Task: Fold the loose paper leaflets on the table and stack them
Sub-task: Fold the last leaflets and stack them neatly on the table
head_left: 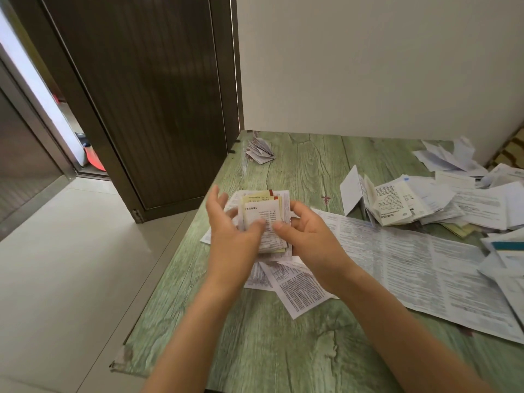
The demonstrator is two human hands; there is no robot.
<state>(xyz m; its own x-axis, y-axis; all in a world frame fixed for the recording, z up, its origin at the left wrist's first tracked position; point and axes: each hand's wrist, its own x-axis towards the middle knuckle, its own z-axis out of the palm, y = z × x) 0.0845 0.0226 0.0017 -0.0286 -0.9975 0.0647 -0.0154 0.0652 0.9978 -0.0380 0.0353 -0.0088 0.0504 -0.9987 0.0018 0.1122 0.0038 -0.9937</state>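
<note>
the stacking step seemed in hand: the right hand (pixel 309 236) curled round the right edge of the small stack of folded white and yellow paper leaflets (pixel 263 214), thumb on top. the left hand (pixel 229 236), fingers spread, touched its left side. the stack sat near the left edge of the green wood-grain table (pixel 255 336). next, likely, squaring its edges, then folding the long unfolded printed sheet (pixel 425 265) alongside.

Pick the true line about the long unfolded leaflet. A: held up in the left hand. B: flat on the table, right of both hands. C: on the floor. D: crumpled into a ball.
B: the long unfolded leaflet lies spread on the green table, right of the right hand gripping the stack of folded leaflets.
</note>
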